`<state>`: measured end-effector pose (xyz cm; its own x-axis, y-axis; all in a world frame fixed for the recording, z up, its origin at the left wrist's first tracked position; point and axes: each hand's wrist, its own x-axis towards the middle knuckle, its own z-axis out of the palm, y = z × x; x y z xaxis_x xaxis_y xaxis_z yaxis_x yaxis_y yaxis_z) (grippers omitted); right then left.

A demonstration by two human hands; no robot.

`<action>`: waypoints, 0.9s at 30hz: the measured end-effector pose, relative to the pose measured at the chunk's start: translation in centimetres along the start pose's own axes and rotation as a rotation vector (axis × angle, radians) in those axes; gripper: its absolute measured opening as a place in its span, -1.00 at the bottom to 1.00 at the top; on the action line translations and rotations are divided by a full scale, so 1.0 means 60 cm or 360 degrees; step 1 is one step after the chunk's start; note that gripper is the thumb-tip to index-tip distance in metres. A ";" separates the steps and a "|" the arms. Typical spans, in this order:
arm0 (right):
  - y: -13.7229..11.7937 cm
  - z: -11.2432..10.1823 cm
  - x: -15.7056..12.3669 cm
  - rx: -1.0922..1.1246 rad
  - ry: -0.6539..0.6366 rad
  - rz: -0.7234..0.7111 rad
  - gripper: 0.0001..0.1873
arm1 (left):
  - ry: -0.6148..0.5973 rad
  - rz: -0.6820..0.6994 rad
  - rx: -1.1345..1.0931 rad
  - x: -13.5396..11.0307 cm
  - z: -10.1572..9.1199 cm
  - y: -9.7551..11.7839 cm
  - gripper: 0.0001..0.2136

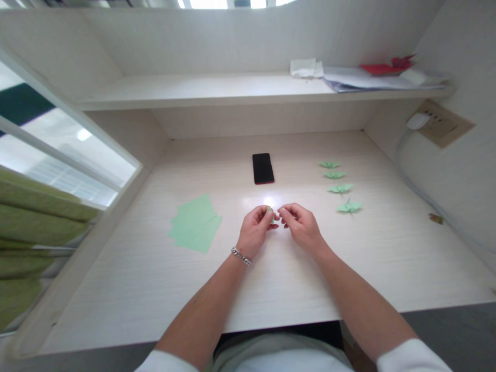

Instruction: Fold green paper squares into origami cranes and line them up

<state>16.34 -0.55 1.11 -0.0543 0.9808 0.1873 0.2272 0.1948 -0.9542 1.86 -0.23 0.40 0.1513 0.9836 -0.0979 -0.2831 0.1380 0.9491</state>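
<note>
Near the middle of the desk, my left hand (254, 230) pinches a small folded piece of green paper (269, 214) between thumb and fingers. Most of that paper is covered by the fingers. Close on its right, my right hand (301, 226) has thumb and forefinger drawn together beside the paper; whether anything is between them is hidden. Left of my hands lies a fanned stack of flat green paper sheets (196, 225). Several folded green paper cranes (349, 206) stand in a column to the right, their wings spread.
A black phone (263, 168) lies flat beyond my hands. Above the desk (155, 289), a shelf (194, 88) carries papers (349, 77) and a red item (382, 68). At right, a white cable (420, 194) hangs from a wall socket (445, 123). A green curtain (34, 222) is at left.
</note>
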 end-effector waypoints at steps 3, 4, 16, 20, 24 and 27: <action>0.000 -0.001 0.001 -0.0048 -0.0012 0.0029 -0.75 | 0.0019 -0.0032 0.0047 0.000 -0.001 0.002 -0.76; -0.002 -0.001 0.000 -0.0093 -0.0016 0.0005 -0.76 | 0.0026 -0.0033 0.0065 0.001 -0.001 0.002 -0.76; -0.003 0.018 -0.004 -0.0311 0.0076 -0.0143 -0.85 | 0.0081 -0.0061 -0.0120 0.000 0.001 -0.004 -0.75; 0.002 0.010 -0.001 -0.0108 0.0073 -0.0018 -0.81 | 0.0073 -0.0048 -0.0248 -0.001 0.002 -0.002 -0.70; 0.002 0.004 0.002 -0.0039 0.0062 0.0072 -0.77 | 0.0113 -0.0040 -0.0239 0.000 0.001 -0.005 -0.67; -0.003 0.005 0.001 -0.0091 0.0040 0.0029 -0.80 | 0.0105 -0.0016 -0.0238 0.001 -0.001 -0.009 -0.66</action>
<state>15.99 -0.52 1.23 -0.0252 0.9840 0.1767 0.2828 0.1765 -0.9428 1.98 -0.26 -0.11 0.0935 0.9869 -0.1312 -0.4202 0.1585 0.8935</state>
